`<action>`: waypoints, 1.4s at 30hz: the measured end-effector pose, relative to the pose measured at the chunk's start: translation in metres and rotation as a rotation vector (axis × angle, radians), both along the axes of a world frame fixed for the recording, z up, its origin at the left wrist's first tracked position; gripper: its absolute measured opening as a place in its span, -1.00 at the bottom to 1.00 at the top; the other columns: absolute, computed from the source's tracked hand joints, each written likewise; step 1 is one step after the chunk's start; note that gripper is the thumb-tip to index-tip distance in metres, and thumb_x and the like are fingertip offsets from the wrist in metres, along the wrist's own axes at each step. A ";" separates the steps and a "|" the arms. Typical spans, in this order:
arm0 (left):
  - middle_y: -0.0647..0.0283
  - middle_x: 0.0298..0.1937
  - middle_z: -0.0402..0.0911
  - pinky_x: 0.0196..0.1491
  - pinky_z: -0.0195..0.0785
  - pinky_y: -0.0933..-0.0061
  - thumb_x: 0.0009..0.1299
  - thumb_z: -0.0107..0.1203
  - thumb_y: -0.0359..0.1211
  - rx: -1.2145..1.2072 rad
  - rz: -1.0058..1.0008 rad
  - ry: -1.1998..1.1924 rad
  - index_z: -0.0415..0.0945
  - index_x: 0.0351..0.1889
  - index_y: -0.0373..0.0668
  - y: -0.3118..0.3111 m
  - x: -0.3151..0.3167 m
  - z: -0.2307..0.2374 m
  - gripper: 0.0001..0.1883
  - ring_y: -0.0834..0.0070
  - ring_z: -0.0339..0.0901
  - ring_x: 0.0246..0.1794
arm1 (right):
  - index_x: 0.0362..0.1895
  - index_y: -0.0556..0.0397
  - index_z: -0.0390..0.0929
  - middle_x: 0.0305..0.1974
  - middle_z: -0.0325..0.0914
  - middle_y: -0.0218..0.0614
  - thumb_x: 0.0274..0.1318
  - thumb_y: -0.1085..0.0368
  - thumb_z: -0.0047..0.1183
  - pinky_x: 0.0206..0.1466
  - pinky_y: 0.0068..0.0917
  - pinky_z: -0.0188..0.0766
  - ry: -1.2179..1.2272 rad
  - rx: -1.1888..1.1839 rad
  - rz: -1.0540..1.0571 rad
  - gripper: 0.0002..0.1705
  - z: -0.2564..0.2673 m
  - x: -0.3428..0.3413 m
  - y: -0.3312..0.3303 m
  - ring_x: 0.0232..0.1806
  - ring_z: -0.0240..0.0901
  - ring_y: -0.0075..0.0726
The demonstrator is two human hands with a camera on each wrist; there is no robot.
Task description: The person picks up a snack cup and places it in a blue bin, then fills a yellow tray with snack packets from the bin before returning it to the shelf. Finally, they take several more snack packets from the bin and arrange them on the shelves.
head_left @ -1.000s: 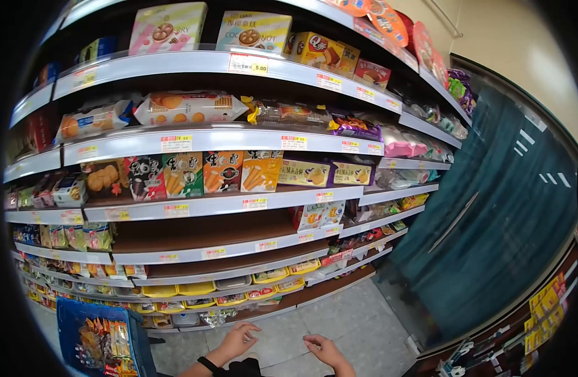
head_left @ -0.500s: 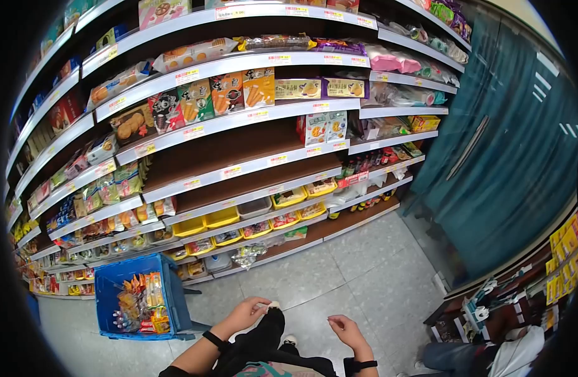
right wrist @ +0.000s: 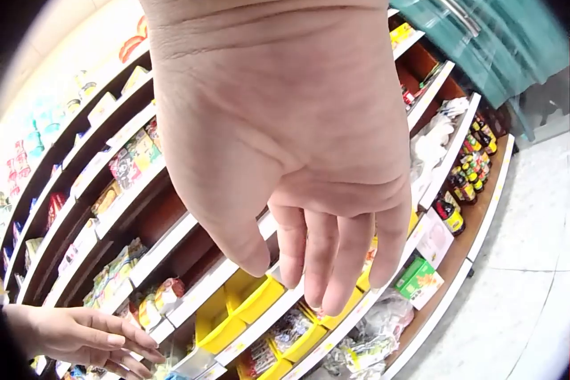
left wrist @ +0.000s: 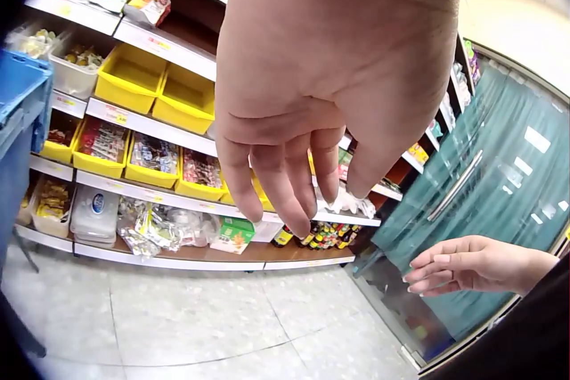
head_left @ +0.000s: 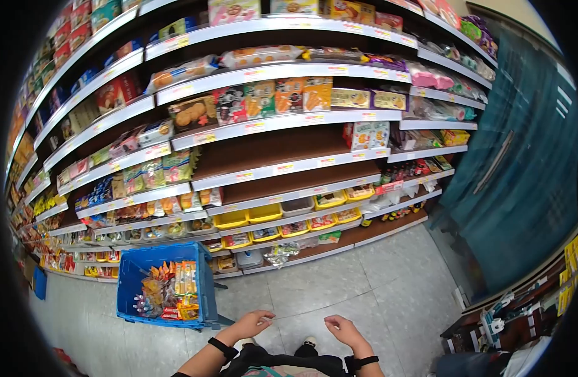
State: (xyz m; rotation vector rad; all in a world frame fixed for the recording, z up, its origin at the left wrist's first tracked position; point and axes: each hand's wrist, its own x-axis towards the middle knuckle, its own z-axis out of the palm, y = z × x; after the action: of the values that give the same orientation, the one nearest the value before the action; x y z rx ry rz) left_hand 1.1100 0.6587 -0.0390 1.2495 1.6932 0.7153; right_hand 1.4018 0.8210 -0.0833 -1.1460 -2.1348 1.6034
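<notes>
From my remote post I hold both bare hands low over the gray tiled floor [head_left: 327,295] of a snack aisle, the left hand [head_left: 254,323] and the right hand [head_left: 344,331] apart, palms down, fingers relaxed, slightly bent and a little spread. The blue plastic crate [head_left: 207,283], partly filled with orange and red snack packets [head_left: 169,289], stands beyond the left hand to its left, near the curved shelving [head_left: 286,169]. Ahead, yellow bins [head_left: 231,220] line the lower shelves, with a teal curtain [head_left: 521,163] at right.
</notes>
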 end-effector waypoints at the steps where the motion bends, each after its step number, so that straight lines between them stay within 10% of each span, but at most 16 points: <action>1: 0.03 0.05 0.55 0.00 0.44 0.36 0.38 0.08 -0.28 -0.005 0.021 -0.001 0.46 0.09 -0.22 -0.010 -0.007 0.001 -0.64 0.24 0.62 -0.05 | -0.05 0.12 0.57 -0.13 0.63 -0.19 0.20 0.18 0.08 0.05 -0.38 0.45 0.000 0.003 0.019 -0.67 -0.001 -0.010 -0.004 -0.07 0.56 -0.27; 19: 0.05 -0.02 0.59 -0.04 0.47 0.34 0.37 0.09 -0.31 -0.113 0.340 0.049 0.49 0.05 -0.26 -0.258 -0.170 -0.074 -0.66 0.23 0.60 -0.10 | 0.03 0.10 0.50 -0.01 0.53 -0.05 0.15 0.18 0.08 0.08 -0.28 0.41 -0.063 0.101 0.612 -0.61 0.003 -0.263 -0.179 0.05 0.49 -0.06; 37: 0.09 0.03 0.57 -0.03 0.43 0.38 0.39 0.11 -0.30 -0.169 0.421 0.033 0.49 0.05 -0.27 -0.260 -0.207 -0.072 -0.67 0.30 0.57 -0.05 | 0.08 0.06 0.48 -0.14 0.59 -0.03 0.13 0.16 0.08 -0.01 -0.27 0.48 -0.125 0.021 0.801 -0.56 -0.055 -0.342 -0.168 -0.08 0.55 -0.06; 42: 0.06 -0.01 0.58 -0.04 0.47 0.34 0.38 0.11 -0.34 -0.156 0.434 0.016 0.51 0.01 -0.30 -0.258 -0.222 -0.064 -0.70 0.28 0.58 -0.07 | 0.23 0.04 0.34 0.14 0.39 0.07 0.11 0.10 0.08 0.22 -0.23 0.31 -0.187 0.015 0.871 -0.39 -0.067 -0.358 -0.180 0.16 0.36 0.11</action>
State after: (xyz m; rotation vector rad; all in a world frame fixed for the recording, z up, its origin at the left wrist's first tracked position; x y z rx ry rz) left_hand 0.8883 0.4002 -0.1035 0.7876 2.0180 0.8060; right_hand 1.0437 0.6412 -0.1506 -0.3397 -3.0028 1.8031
